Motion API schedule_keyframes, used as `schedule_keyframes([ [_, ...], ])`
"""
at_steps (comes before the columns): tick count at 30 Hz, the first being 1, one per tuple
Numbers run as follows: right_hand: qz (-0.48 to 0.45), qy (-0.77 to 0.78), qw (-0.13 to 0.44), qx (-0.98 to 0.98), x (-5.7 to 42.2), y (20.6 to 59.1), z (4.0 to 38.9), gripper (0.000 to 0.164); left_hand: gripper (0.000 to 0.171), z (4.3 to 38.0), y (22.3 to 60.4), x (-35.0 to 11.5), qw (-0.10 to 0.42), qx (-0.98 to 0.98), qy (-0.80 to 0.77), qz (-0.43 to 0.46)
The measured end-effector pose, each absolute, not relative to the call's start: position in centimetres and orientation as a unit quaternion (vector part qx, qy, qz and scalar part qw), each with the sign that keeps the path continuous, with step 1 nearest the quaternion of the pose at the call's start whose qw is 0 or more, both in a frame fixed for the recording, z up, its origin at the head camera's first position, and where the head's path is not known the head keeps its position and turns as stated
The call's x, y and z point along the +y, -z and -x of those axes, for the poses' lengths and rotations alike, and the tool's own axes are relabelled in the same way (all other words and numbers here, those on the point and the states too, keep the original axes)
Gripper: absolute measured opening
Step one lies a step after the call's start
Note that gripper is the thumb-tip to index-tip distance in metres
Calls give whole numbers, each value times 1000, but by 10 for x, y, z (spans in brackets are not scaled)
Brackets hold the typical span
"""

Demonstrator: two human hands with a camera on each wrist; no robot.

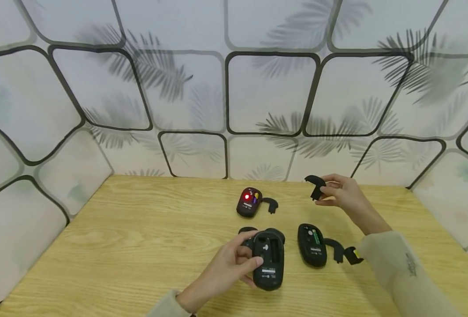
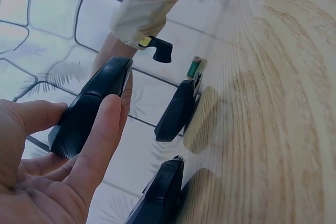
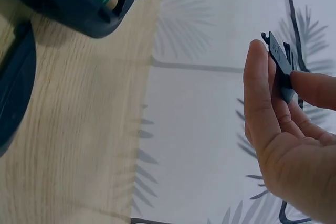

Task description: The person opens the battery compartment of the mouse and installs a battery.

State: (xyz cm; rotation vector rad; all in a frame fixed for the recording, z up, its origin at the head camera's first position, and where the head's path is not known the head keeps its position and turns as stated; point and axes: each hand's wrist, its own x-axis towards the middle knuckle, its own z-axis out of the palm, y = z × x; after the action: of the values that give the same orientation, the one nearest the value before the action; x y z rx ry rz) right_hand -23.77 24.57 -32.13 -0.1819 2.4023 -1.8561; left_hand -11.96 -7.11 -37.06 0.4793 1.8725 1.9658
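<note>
My left hand (image 1: 234, 264) grips a black computer mouse (image 1: 269, 270), its underside facing up and its battery compartment uncovered. The same mouse (image 2: 84, 111) shows side-on in the left wrist view. Between thumb and fingers, my right hand (image 1: 347, 198) pinches a curved black battery cover (image 1: 317, 187) above the table's back right. That cover (image 3: 282, 69) is edge-on in the right wrist view. On the table, right of the left hand, an upturned mouse (image 1: 312, 255) has a green battery (image 1: 316, 237) in its compartment.
Further back lies an upturned mouse (image 1: 247, 209) with a glowing red light and a curved cover (image 1: 273, 204) beside it. Another curved cover (image 1: 336, 248) and a black piece with yellow (image 1: 352, 255) lie near the right sleeve. Behind the held mouse, dark rounded parts are mostly hidden.
</note>
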Motion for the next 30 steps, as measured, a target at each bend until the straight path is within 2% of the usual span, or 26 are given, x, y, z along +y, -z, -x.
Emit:
schedule_keyframes([
  [16, 23, 516, 61, 854, 263, 335, 258, 37, 58, 118, 371, -73, 190, 665, -702, -169],
  [25, 6, 487, 115, 866, 272, 353, 273, 39, 58, 118, 371, -72, 194, 662, -705, -167],
  [30, 9, 458, 123, 881, 272, 356, 275, 42, 58, 118, 371, -72, 193, 661, -706, -167],
])
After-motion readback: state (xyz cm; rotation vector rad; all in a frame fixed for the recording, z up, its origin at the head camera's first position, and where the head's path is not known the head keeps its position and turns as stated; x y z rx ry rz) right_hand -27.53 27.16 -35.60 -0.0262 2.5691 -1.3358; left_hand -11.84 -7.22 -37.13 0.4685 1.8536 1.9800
